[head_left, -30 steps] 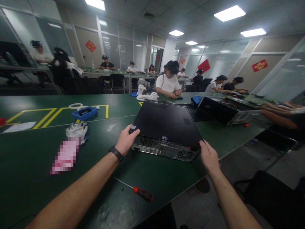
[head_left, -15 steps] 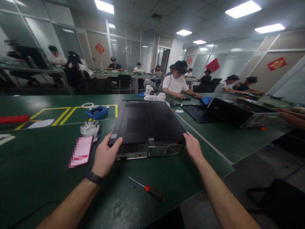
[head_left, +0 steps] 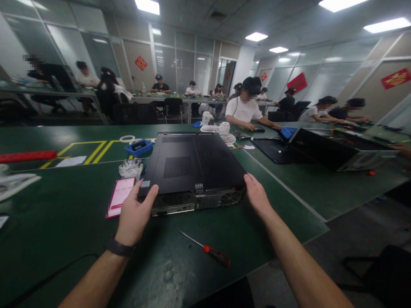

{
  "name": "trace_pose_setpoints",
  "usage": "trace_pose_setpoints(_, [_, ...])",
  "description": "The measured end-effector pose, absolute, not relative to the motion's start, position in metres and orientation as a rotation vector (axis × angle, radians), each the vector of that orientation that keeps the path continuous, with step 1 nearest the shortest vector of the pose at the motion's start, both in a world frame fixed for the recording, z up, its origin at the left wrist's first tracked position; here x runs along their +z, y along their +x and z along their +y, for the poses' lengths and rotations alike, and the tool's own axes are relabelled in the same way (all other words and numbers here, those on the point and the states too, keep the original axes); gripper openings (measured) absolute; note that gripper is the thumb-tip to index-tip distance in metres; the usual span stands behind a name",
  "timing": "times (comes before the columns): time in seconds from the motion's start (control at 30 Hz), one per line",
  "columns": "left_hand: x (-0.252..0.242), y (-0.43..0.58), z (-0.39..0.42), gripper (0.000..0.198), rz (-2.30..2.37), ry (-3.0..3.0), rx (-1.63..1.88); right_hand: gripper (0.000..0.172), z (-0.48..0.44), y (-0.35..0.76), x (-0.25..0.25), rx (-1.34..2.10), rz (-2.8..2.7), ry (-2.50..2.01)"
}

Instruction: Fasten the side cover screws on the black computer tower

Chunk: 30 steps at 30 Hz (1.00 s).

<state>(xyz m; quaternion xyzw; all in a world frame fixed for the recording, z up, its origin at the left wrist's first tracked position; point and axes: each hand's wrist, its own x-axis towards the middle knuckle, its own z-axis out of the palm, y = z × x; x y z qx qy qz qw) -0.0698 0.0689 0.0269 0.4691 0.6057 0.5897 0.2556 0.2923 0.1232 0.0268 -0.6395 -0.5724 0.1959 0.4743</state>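
A black computer case (head_left: 195,164) lies on its side on the green table, its back panel with ports and a fan grille facing me. My left hand (head_left: 136,211) grips its near left corner, thumb on the top face. At the near right corner, my right hand (head_left: 257,194) is closed on the case's edge, with its fingertips partly hidden. A screwdriver (head_left: 207,249) with a red and black handle lies on the table in front of the case. Left of the case are a phone with a pink screen (head_left: 121,196) and white gloves (head_left: 131,168).
Behind the gloves sits a blue tray (head_left: 139,147) beside a white ring (head_left: 127,139). Small white fans (head_left: 223,130) stand beyond the case. To the right are a flat black panel (head_left: 278,152) and an open computer case (head_left: 343,149). A co-worker (head_left: 245,107) sits across the table.
The case has shifted left relative to the phone, gloves and screwdriver, with both my hands still on it. The whole view has swung slightly left.
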Motion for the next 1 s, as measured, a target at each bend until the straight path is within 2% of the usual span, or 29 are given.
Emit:
trace_pose_setpoints(0.13, [0.03, -0.07, 0.065, 0.068, 1.67, 1.248, 1.588, 0.079, 0.104, 0.273, 0.031, 0.261, -1.343, -1.598])
trace_pose_setpoints(0.23, [0.029, -0.072, 0.062, 0.068, 1.708, 1.262, 1.615, 0.071, 0.084, 0.248, 0.029, -0.246, -1.539, -1.479])
trace_pose_setpoints(0.3, [0.026, -0.072, 0.061, 0.067, 1.715, 1.288, 1.629, 0.071, 0.079, 0.229, 0.025, -0.414, -1.698, -1.424])
trace_pose_setpoints(0.37, [0.024, -0.071, 0.062, 0.068, 1.691, 1.294, 1.647, 0.067, 0.085, 0.212, 0.02, -0.439, -1.901, -1.412])
trace_pose_setpoints(0.6, [0.023, -0.068, 0.069, 0.058, 1.637, 1.276, 1.64, 0.053, 0.11, 0.2, 0.021, -0.477, -1.954, -1.464])
trace_pose_setpoints(0.87, [0.024, -0.072, 0.069, 0.06, 1.612, 1.255, 1.64, 0.055, 0.096, 0.21, 0.028, -0.358, -2.011, -1.428])
trace_pose_setpoints(1.0, [0.024, -0.074, 0.069, 0.06, 1.618, 1.264, 1.628, 0.059, 0.087, 0.221, 0.018, -0.33, -1.812, -1.488])
